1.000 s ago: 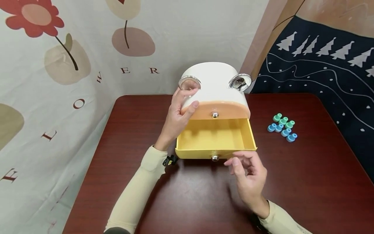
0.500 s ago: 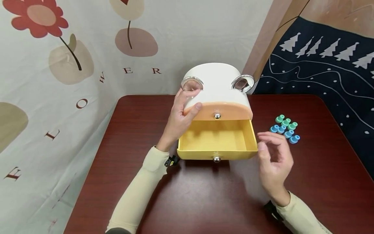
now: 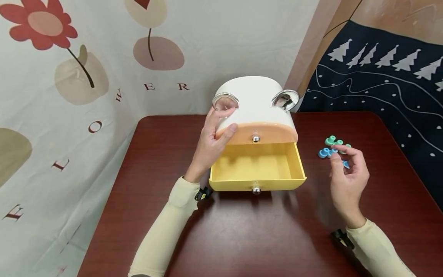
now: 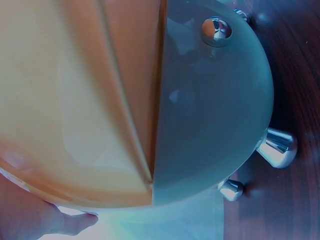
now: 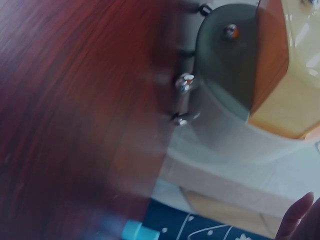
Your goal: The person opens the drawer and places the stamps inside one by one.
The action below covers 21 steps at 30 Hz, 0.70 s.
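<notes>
A small rounded drawer cabinet (image 3: 254,92) with a white body stands near the table's back edge. Its yellow drawer (image 3: 259,185) is pulled out with nothing inside; the orange drawer (image 3: 273,132) above is closed. My left hand (image 3: 211,144) rests on the cabinet's left side, thumb against the orange front, fingers on the white shell. To the right, my right hand (image 3: 349,181) hovers at a group of small stepped plastic pegs, thumb and index finger apart. A blue peg (image 3: 323,153) and a green peg (image 3: 330,140) show beyond its fingers; the hand hides others.
A grey-green bottom drawer (image 4: 215,110) with a silver knob shows in the left wrist view, above silver feet (image 4: 277,147). Two silver-rimmed ears (image 3: 286,100) stick out of the cabinet. Printed cloths hang behind the dark red wooden table (image 3: 155,154).
My right hand has moved right, from the yellow drawer's front past its corner to the pegs. The left hand stays on the cabinet.
</notes>
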Each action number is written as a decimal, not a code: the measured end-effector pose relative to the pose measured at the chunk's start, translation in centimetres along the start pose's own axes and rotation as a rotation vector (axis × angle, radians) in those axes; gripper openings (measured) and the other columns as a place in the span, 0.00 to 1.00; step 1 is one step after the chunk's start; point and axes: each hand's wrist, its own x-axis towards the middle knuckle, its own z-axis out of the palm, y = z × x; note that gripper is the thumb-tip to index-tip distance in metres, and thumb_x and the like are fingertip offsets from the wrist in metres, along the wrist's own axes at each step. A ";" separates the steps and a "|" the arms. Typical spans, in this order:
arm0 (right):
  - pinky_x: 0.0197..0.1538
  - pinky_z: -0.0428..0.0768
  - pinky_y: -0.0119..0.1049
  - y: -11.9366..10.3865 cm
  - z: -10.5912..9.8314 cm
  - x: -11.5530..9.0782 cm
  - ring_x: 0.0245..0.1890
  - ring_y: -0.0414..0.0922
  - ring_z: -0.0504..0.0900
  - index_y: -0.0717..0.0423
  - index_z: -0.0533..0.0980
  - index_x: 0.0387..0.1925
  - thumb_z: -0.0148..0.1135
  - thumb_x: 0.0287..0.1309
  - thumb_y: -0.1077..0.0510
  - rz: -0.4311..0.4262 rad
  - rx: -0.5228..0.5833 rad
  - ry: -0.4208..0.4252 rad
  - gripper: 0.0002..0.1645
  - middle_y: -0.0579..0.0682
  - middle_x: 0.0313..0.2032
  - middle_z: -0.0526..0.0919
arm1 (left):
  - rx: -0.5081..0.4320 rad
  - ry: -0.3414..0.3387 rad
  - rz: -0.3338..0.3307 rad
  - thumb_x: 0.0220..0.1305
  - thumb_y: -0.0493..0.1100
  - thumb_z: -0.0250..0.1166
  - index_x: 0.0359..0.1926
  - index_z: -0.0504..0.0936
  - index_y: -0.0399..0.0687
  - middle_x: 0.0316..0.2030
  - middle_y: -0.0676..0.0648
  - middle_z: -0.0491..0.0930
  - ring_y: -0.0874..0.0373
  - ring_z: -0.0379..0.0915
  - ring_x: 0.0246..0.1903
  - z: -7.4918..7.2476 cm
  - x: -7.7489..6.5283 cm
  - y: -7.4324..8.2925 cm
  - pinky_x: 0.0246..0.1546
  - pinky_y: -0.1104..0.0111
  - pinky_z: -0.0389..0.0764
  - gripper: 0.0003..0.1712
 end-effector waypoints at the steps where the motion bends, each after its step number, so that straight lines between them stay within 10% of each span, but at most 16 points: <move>1: 0.25 0.70 0.24 0.2 -0.4 0.2 0.21 0.40 0.70 0.79 0.80 0.54 0.60 0.73 0.71 0.009 -0.050 -0.006 0.15 0.57 0.46 0.86 | 0.003 -0.001 0.003 0.77 0.42 0.69 0.70 0.80 0.45 0.72 0.44 0.71 0.52 0.64 0.71 0.0 0.0 -0.1 0.69 0.53 0.68 0.24; 6: 0.25 0.71 0.25 1.6 -2.4 1.3 0.24 0.40 0.72 0.69 0.84 0.58 0.62 0.77 0.63 0.066 -0.275 -0.077 0.16 0.52 0.50 0.90 | 0.008 -0.003 0.023 0.78 0.51 0.68 0.69 0.80 0.47 0.71 0.46 0.72 0.53 0.63 0.71 0.1 0.2 -0.3 0.69 0.53 0.68 0.25; 12: 0.30 0.69 0.28 2.3 -4.8 2.8 0.33 0.40 0.73 0.51 0.84 0.63 0.69 0.74 0.51 0.231 -0.567 -0.243 0.20 0.45 0.39 0.84 | -0.004 0.004 0.017 0.75 0.35 0.68 0.70 0.80 0.43 0.72 0.42 0.72 0.52 0.63 0.71 0.2 0.1 -0.2 0.69 0.53 0.67 0.25; 21: 0.30 0.68 0.32 3.2 -7.2 3.4 0.33 0.42 0.72 0.56 0.80 0.67 0.73 0.71 0.45 0.280 -0.810 -0.463 0.31 0.56 0.38 0.78 | 0.002 0.003 -0.032 0.76 0.32 0.66 0.67 0.77 0.31 0.71 0.32 0.69 0.46 0.65 0.69 0.2 -0.1 3.4 0.69 0.53 0.66 0.22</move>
